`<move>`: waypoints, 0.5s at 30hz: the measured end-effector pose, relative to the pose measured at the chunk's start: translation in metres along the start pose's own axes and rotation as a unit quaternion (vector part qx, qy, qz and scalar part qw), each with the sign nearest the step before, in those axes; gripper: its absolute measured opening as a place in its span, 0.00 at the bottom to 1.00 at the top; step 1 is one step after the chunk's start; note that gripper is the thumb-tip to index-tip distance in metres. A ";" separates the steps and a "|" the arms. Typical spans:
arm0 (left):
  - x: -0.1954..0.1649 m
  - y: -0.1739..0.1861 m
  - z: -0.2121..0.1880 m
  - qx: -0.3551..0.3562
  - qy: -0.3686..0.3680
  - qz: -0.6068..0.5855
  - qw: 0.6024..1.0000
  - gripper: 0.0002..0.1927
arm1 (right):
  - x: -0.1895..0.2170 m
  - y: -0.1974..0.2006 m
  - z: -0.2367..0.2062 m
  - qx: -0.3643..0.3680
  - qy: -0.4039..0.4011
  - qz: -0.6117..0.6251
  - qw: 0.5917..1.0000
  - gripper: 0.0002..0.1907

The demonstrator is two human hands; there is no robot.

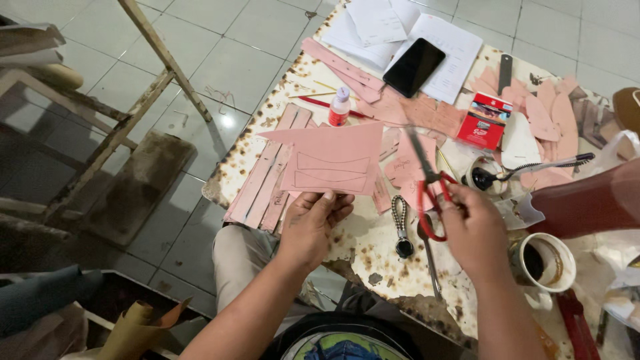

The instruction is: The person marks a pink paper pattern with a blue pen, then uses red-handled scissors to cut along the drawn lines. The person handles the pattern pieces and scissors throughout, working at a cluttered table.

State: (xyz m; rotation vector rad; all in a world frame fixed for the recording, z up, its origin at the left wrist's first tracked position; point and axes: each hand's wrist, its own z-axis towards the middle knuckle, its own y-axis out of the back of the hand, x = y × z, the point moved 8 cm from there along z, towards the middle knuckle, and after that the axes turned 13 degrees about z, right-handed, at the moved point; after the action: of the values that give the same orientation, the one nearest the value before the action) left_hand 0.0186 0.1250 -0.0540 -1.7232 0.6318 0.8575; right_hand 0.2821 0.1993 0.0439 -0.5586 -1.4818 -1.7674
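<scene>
Left hand: the left hand (312, 223) pinches the lower edge of a pink sheet (330, 159), thumb on top, fingers under it.
Pink sheet: held up flat above the table (373, 257), pencilled outlines facing the camera, its pointed end reaching away to the left.
Right hand: the right hand (475, 230) is closed through the red handles of the scissors (427, 180); the blades point up and away, just right of the sheet, and look slightly parted, though the angle makes this hard to judge.
Between the hands: a braided key strap (401, 227) lies on the stained tabletop.
Beyond the left hand: pink strips (267, 177) and a small bottle (340, 107).
Beyond the right hand: a black phone (414, 67) on papers (448, 50), a red box (485, 120), more pink cut pieces (550, 113).
Right of the right hand: a spoon (533, 168) over a round tin, and a white cup (543, 262) close by the wrist.
</scene>
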 end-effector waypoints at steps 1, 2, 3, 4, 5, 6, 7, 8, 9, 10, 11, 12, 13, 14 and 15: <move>-0.001 0.000 -0.001 -0.001 0.000 0.003 1.000 0.09 | -0.005 0.002 -0.004 -0.005 -0.049 0.069 0.996 0.16; -0.002 0.000 -0.001 -0.005 0.001 0.005 1.000 0.09 | -0.011 0.004 -0.008 -0.010 -0.098 0.138 0.986 0.16; -0.002 -0.001 -0.002 -0.008 0.002 0.007 1.000 0.09 | -0.016 0.003 -0.013 -0.015 -0.147 0.205 0.968 0.15; -0.003 -0.002 -0.002 -0.010 0.004 0.010 1.000 0.09 | -0.016 0.002 -0.016 -0.001 -0.156 0.245 0.957 0.16; -0.004 -0.002 -0.002 -0.014 0.006 0.011 1.000 0.09 | -0.015 0.001 -0.018 0.012 -0.164 0.285 0.944 0.16; -0.005 -0.003 -0.003 -0.018 0.008 0.012 1.000 0.09 | -0.015 -0.001 -0.021 0.025 -0.172 0.324 0.930 0.17; -0.006 -0.003 -0.003 -0.022 0.010 0.013 1.000 0.09 | -0.015 -0.005 -0.025 0.042 -0.189 0.348 0.917 0.18; -0.007 -0.003 -0.003 -0.024 0.016 0.014 0.999 0.09 | -0.015 -0.009 -0.029 0.059 -0.205 0.371 0.904 0.20; -0.008 -0.003 -0.003 -0.027 0.021 0.016 0.999 0.09 | -0.015 -0.013 -0.034 0.076 -0.222 0.394 0.889 0.24; -0.008 -0.003 -0.004 -0.030 0.028 0.017 0.999 0.09 | -0.008 -0.013 -0.038 0.095 -0.196 0.391 0.894 0.24; -0.009 -0.003 -0.005 -0.026 0.026 0.006 0.999 0.09 | -0.001 -0.014 -0.043 0.114 -0.170 0.389 0.898 0.26; -0.009 -0.003 -0.006 -0.022 0.023 -0.005 0.999 0.09 | 0.006 -0.016 -0.048 0.132 -0.144 0.385 0.902 0.28; -0.010 -0.003 -0.007 -0.018 0.021 -0.016 0.999 0.09 | 0.011 -0.019 -0.054 0.144 -0.142 0.409 0.890 0.27; -0.009 -0.003 -0.007 -0.015 0.016 -0.017 1.000 0.09 | 0.017 -0.021 -0.060 0.155 -0.141 0.433 0.877 0.26; -0.009 -0.003 -0.006 -0.013 0.012 -0.018 1.000 0.09 | 0.022 -0.025 -0.064 0.166 -0.139 0.457 0.863 0.25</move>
State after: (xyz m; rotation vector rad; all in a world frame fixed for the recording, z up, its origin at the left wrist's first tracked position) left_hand 0.0166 0.1198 -0.0441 -1.7649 0.6059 0.8240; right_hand 0.2574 0.1333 0.0297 -1.1299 -1.3155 -0.6912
